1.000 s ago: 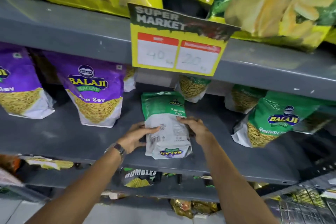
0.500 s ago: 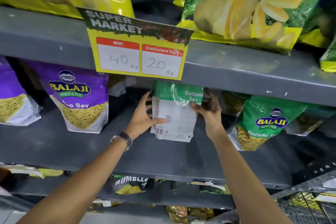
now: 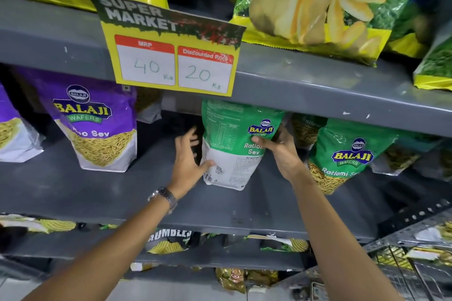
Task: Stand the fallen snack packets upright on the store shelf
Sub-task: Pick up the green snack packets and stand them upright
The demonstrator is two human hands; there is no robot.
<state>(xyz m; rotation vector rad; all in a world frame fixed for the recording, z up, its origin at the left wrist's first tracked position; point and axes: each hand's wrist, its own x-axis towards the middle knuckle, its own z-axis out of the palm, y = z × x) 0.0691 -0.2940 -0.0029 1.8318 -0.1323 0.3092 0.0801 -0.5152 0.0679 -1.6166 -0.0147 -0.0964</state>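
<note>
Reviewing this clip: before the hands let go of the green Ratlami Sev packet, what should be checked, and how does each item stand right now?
1. Green Ratlami Sev packet upright: ok, bottom edge down on the grey shelf, top under the shelf above.
2. Held on both sides: ok, left hand at its lower left edge, right hand on its right side.
3. Facing: not ok, the printed back panel shows, unlike the neighbouring green packet.
4. Room to the left: ok, a gap separates it from the purple Aloo Sev packet.
5. Will it stand unsupported: cannot tell while both hands are on it.
6. Packets behind it: cannot tell, mostly hidden.
</note>
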